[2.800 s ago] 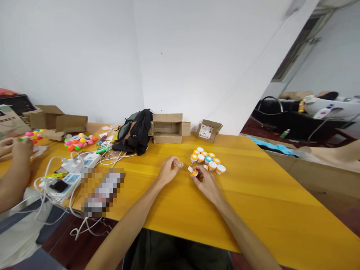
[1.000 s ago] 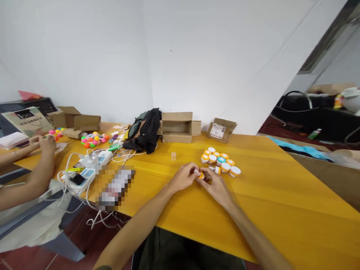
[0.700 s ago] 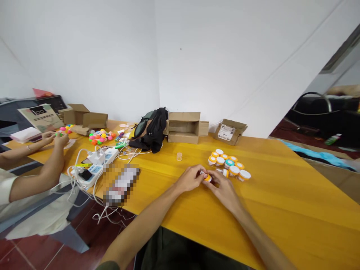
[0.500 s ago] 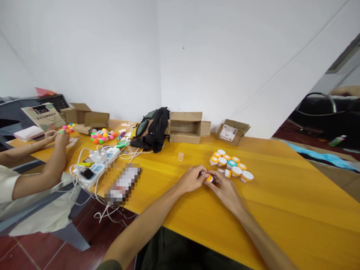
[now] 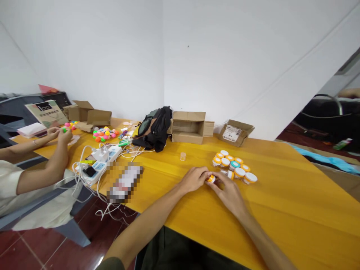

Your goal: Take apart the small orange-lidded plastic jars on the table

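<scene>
Between my two hands is a small jar with an orange-and-white lid (image 5: 210,179), held just above the table's front part. My left hand (image 5: 194,178) pinches it from the left, and my right hand (image 5: 228,190) has its fingers closed around the other side. Most of the jar's body is hidden by my fingers. Just beyond my hands stands a cluster of several clear jars (image 5: 225,162) with orange-and-white lids, one of them with a teal lid (image 5: 234,165). One jar (image 5: 227,174) there lies on its side. A small clear cup (image 5: 182,156) without a lid stands apart, behind my left hand.
Open cardboard boxes (image 5: 188,127) and a black bag (image 5: 156,129) line the wall side of the wooden table (image 5: 281,187). To the left lie a phone (image 5: 125,183), a power strip (image 5: 102,165) with white cables, and colourful balls (image 5: 105,134). Another person's hands (image 5: 60,134) work at far left.
The view has shifted slightly, so everything sits a little further right. My hands stay together on the jar, its lid now turned a bit differently between my fingers.
</scene>
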Motion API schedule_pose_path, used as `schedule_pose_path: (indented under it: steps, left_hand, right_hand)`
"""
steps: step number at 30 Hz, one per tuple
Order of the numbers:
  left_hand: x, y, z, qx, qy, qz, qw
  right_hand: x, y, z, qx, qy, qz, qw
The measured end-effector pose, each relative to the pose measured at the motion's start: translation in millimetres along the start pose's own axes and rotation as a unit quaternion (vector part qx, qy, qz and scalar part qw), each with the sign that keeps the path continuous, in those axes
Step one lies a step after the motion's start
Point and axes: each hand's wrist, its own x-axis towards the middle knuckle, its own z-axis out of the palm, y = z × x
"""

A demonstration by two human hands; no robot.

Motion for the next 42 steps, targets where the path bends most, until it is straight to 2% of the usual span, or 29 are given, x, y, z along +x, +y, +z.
schedule_pose_path:
  steps: [10,14,19,24,31,36,40,42]
  left_hand:
    - [0,2,-0.6,0.006,0.012,0.005,1.0]
    - [0,3,-1.3,0.008,-0.01,0.0,1.0]
    - [0,-1,-2.6,-0.039,-0.031,0.008,0.999]
    - [1,-5,-1.4,-0.083,-0.026,0.038,0.996]
    - [5,-3,0.1,-0.131,-0.001,0.018,0.991]
    - [5,-2,-1.1,-0.128,0.004,0.002,0.992]
    - [3,-1,-3.4,-0.112,0.025,0.029,0.993]
    - [3,0,-4.0,-0.105,0.031,0.045,0.993]
  right_hand:
    - [1,4,3,0.093,-0.024,0.067,0.993]
    - [1,3,1,0.081,-0.036,0.063,0.994]
    - [2,3,0,0.081,-0.034,0.064,0.994]
    - [1,2,2,0.06,-0.007,0.045,0.997]
    - [1,-3,1,0.042,0.013,0.022,0.999]
    - [2,-6,1,0.091,0.006,0.045,0.995]
    - [4,-6,1,0.163,-0.032,0.075,0.983]
    - [5,-5,1,0.184,-0.032,0.079,0.979]
